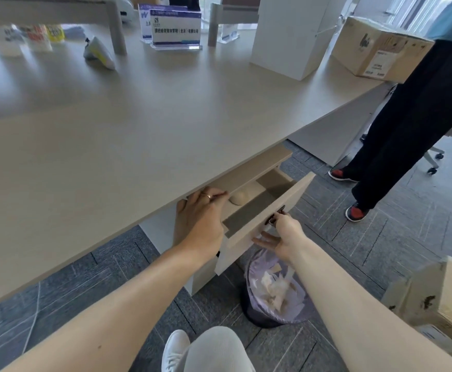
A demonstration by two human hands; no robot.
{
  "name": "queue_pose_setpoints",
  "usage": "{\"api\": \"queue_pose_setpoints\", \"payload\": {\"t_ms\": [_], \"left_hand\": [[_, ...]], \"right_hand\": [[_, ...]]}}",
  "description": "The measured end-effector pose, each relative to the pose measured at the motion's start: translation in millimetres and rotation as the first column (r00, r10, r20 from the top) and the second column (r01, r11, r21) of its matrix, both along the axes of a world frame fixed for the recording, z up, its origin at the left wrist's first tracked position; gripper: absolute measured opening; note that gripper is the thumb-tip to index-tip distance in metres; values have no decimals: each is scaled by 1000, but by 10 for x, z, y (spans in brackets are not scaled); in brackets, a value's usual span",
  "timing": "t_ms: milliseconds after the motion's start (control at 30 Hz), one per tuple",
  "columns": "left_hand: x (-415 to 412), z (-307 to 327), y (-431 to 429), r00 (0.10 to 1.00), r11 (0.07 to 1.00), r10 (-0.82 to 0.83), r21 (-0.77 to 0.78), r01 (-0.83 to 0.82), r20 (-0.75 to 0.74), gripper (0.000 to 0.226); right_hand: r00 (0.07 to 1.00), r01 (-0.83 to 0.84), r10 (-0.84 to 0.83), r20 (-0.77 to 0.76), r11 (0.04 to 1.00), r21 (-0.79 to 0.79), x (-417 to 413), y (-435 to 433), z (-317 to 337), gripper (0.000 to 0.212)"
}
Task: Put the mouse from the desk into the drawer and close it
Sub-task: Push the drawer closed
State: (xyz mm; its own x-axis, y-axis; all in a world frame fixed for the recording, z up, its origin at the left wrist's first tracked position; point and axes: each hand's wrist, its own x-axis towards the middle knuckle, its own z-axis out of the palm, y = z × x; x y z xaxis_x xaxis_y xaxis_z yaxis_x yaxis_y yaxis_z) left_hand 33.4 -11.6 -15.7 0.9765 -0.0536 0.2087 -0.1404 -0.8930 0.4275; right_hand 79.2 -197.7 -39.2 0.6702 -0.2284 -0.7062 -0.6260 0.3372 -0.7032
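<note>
The drawer [262,226] under the desk [112,130] stands pulled out. A pale, rounded mouse [238,197] lies inside it near the back. My left hand [202,218] hovers at the drawer's left side, fingers spread just beside the mouse, with nothing in it. My right hand [281,232] is at the drawer front, thumb and fingertips pinched on the dark handle [274,216].
A lined waste bin [275,291] with crumpled paper stands on the floor below the drawer. Another person's legs [396,135] stand at the right by the desk corner. Cardboard boxes [380,47], a white box [292,36] and sign holders [175,28] sit on the desk's far side.
</note>
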Motion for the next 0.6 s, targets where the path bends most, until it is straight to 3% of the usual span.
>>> {"api": "queue_pose_setpoints", "payload": {"t_ms": [600], "left_hand": [[-6,-51,3,1000,1000,3,-30,-2,26,71]], "right_hand": [[990,-125,127,62,991,-44,467,599,30,39]]}}
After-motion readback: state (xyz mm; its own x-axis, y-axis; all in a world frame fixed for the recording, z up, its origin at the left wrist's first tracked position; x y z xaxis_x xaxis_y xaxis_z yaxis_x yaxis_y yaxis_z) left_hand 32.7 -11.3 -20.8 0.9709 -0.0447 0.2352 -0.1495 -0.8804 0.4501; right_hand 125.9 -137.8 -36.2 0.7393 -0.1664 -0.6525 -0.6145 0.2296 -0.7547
